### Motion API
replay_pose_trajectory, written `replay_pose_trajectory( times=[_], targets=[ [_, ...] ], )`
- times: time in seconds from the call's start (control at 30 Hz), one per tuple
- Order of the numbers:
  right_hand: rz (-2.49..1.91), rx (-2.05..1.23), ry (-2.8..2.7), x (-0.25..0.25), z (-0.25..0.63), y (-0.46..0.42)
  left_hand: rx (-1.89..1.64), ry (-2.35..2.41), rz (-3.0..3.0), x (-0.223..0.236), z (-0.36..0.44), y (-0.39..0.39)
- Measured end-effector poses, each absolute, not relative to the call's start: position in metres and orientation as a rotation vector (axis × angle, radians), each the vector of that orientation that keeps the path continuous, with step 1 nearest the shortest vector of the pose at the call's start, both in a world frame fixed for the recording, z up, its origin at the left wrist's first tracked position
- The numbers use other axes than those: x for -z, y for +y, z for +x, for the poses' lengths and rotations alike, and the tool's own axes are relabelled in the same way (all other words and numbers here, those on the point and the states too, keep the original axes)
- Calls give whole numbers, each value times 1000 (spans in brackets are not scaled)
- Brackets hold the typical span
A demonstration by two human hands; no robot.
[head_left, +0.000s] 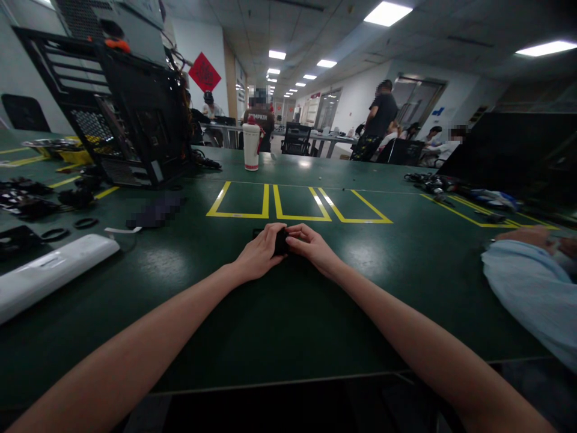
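Between my hands is a small black object (280, 242), resting on or just above the green table (288, 319); its kind is too dark and covered to make out. My left hand (260, 252) wraps round its left side, and a thin black part sticks out past the knuckles. My right hand (311, 246) pinches it from the right with thumb and fingertips. Just beyond the hands, yellow tape (302, 218) marks three outlines on the tabletop.
At left stand a black computer case (144, 120), a white power strip (54, 270) and black rings (85, 223). A white cup (251, 147) stands at the back. Cables (433, 183) lie at right, near another person's blue sleeve (527, 282) and a dark screen (518, 156).
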State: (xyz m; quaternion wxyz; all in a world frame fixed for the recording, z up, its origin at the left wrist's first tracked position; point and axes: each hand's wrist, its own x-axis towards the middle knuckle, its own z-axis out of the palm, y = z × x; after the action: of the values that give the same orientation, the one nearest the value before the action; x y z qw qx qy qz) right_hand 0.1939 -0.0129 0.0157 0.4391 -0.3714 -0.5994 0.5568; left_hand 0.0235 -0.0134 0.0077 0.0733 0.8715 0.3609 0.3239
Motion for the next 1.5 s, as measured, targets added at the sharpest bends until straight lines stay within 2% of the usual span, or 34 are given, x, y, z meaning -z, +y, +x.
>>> replay_pose_trajectory(
  times=[0.3, 0.7, 0.93, 1.33, 1.5],
  targets=[
    [-850, -1336, -1606, -21, 198, -14, -983, 1066, 2592, -4, 23, -10],
    [-946, -1387, -1493, -18, 194, -13, -984, 1073, 2584, -7, 23, -13],
    [-899, -1300, -1643, -21, 199, -14, -982, 1067, 2570, -6, 23, -12],
    [-983, -1385, -1535, -19, 197, -12, -970, 1075, 2579, -8, 22, -15],
    [-931, -1288, -1670, -23, 200, -15, -975, 1056, 2578, -8, 22, -14]
  ],
)
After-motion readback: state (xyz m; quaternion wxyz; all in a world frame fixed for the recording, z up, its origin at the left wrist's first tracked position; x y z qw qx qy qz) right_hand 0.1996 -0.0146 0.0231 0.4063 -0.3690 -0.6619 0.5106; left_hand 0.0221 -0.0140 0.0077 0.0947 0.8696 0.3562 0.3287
